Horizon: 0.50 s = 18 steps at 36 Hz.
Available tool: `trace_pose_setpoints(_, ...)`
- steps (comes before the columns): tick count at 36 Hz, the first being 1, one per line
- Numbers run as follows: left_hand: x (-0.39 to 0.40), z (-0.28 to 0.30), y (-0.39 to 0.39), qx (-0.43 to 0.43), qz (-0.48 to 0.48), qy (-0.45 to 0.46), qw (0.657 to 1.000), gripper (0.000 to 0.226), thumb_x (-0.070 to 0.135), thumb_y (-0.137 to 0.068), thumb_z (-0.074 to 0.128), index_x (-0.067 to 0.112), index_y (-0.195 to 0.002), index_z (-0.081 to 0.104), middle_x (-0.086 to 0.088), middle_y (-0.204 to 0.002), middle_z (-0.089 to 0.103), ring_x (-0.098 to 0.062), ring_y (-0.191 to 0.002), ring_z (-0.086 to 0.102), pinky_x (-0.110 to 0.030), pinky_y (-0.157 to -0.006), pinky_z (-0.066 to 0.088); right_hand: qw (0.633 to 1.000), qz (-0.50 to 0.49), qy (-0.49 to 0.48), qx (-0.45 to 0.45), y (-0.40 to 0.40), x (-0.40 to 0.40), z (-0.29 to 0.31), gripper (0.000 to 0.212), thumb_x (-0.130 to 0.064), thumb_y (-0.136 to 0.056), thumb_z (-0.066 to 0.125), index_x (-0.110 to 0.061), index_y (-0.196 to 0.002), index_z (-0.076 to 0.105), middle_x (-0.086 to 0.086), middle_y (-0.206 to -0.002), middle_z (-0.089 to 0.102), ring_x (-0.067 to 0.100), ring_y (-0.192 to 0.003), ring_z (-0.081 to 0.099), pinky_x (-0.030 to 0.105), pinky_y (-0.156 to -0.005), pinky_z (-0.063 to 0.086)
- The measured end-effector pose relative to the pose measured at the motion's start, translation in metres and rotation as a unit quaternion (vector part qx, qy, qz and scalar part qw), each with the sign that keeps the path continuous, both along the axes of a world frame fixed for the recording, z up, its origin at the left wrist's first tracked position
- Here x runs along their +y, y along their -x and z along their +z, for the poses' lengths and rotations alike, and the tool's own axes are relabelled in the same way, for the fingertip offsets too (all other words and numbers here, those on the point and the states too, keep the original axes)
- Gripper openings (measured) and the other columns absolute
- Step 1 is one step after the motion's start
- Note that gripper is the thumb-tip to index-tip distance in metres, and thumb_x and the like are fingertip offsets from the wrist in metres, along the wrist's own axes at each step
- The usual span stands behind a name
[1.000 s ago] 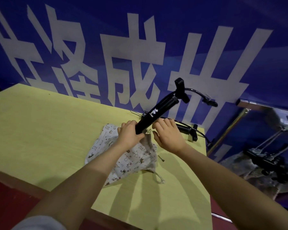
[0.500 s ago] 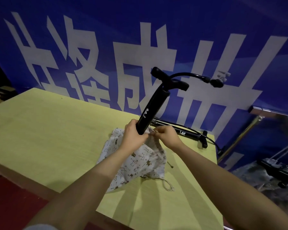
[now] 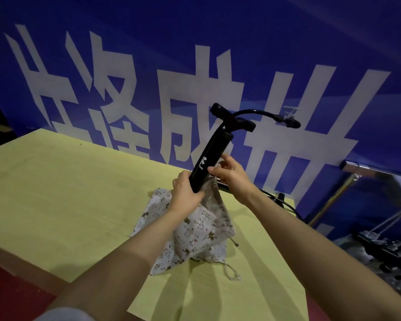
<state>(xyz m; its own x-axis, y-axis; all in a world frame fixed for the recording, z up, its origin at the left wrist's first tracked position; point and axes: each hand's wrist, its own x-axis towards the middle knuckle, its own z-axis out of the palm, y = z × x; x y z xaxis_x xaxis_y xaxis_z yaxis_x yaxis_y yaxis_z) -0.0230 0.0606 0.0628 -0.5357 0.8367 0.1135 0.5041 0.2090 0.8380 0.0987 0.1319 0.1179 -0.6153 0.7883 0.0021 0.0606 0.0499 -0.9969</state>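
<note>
Now holding pump point(image 3: 210, 158) tilted over worktop point(image 3: 56, 181), lower end at bag point(image 3: 195, 230) mouth, with left grip point(image 3: 186, 193) curled round barrel. Pinching bag rim beside barrel with right grip point(image 3: 229, 179), bag's bottom lying on worktop.

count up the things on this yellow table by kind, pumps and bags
pumps: 2 (held pump, lying pump behind it, partly hidden)
cloth bag: 1
total: 3
</note>
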Motion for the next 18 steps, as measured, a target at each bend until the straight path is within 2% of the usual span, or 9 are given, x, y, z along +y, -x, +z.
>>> trace_pose_setpoints(2,0.0,0.002,0.001,0.044,-0.014,0.026,0.999,0.041,0.013,-0.076,0.067,0.013,-0.11,0.044,-0.005,-0.113,0.049,-0.028,-0.112,0.043,-0.048,-0.091,0.045,0.999,-0.027,-0.024,-0.01,0.005,-0.002,0.005,0.029,-0.023,-0.086,0.068,-0.026,-0.113,0.059,0.015,-0.114,0.065,0.027,-0.099,0.064,0.036,-0.081,0.052)
trace_pose_setpoints(4,0.001,0.006,0.003,0.085,-0.029,0.062,0.994,0.049,0.016,-0.079,0.065,0.014,-0.121,0.041,-0.005,-0.122,0.044,-0.028,-0.117,0.036,-0.043,-0.094,0.039,0.998,-0.05,-0.037,0.005,0.008,-0.002,0.005,0.022,-0.024,-0.087,0.067,-0.023,-0.108,0.063,0.015,-0.116,0.066,0.021,-0.098,0.064,0.025,-0.076,0.053)
trace_pose_setpoints(6,0.002,0.009,0.007,0.105,-0.053,0.104,0.988,0.068,0.019,-0.077,0.067,0.02,-0.135,0.032,-0.001,-0.133,0.037,-0.027,-0.121,0.031,-0.044,-0.094,0.036,0.997,-0.057,-0.041,0.02,0.009,-0.001,0.001,0.022,-0.023,-0.087,0.067,-0.02,-0.109,0.064,0.014,-0.112,0.067,0.019,-0.095,0.065,0.019,-0.072,0.053)
trace_pose_setpoints(8,0.002,0.011,0.012,0.136,-0.086,0.154,0.975,0.086,0.019,-0.075,0.068,0.028,-0.144,0.018,0.002,-0.137,0.029,-0.028,-0.123,0.028,-0.044,-0.093,0.036,0.997,-0.071,-0.039,0.014,0.01,0.0,-0.006,0.024,-0.023,-0.086,0.068,-0.02,-0.109,0.064,0.013,-0.104,0.069,0.023,-0.093,0.066,0.019,-0.071,0.053)
trace_pose_setpoints(11,0.001,0.007,0.02,0.11,-0.133,0.196,0.965,0.091,0.006,-0.079,0.063,0.032,-0.148,0.01,-0.003,-0.134,0.027,-0.031,-0.121,0.037,-0.039,-0.088,0.044,0.996,-0.081,-0.034,0.002,0.01,-0.001,-0.011,0.027,-0.024,-0.085,0.07,-0.019,-0.111,0.063,-0.001,-0.084,0.066,0.014,-0.078,0.064,0.014,-0.059,0.05)
trace_pose_setpoints(13,0.0,0.004,0.025,0.059,-0.138,0.168,0.974,0.083,-0.003,-0.082,0.056,0.028,-0.149,0.017,-0.007,-0.132,0.035,-0.032,-0.12,0.046,-0.033,-0.088,0.046,0.996,-0.079,-0.047,-0.014,0.01,-0.001,-0.016,0.032,-0.025,-0.084,0.07,-0.015,-0.113,0.063,-0.005,-0.081,0.064,0.009,-0.074,0.061,0.011,-0.056,0.046)
trace_pose_setpoints(15,0.0,0.007,0.028,0.015,-0.102,0.105,0.989,0.068,-0.007,-0.085,0.052,0.021,-0.145,0.034,-0.007,-0.136,0.044,-0.03,-0.125,0.048,-0.03,-0.091,0.045,0.995,-0.073,-0.065,-0.035,0.011,-0.001,-0.019,0.031,-0.025,-0.083,0.072,-0.012,-0.11,0.065,-0.004,-0.085,0.064,0.01,-0.077,0.061,0.014,-0.062,0.047)
trace_pose_setpoints(17,-0.002,0.017,0.028,-0.058,-0.053,0.04,0.996,0.052,-0.007,-0.087,0.05,0.013,-0.135,0.049,-0.006,-0.137,0.051,-0.028,-0.127,0.048,-0.033,-0.097,0.045,0.991,-0.077,-0.092,-0.066,0.014,-0.001,-0.025,0.024,-0.027,-0.081,0.074,-0.015,-0.1,0.067,-0.001,-0.088,0.058,0.01,-0.079,0.059,0.018,-0.067,0.045)
trace_pose_setpoints(18,-0.002,0.023,0.029,-0.09,-0.032,0.017,0.995,0.047,-0.007,-0.088,0.049,0.011,-0.13,0.054,-0.006,-0.135,0.054,-0.029,-0.124,0.051,-0.036,-0.094,0.047,0.987,-0.081,-0.107,-0.089,0.017,0.0,-0.029,0.023,-0.029,-0.079,0.075,-0.017,-0.098,0.068,0.001,-0.091,0.055,0.011,-0.08,0.057,0.019,-0.069,0.045)
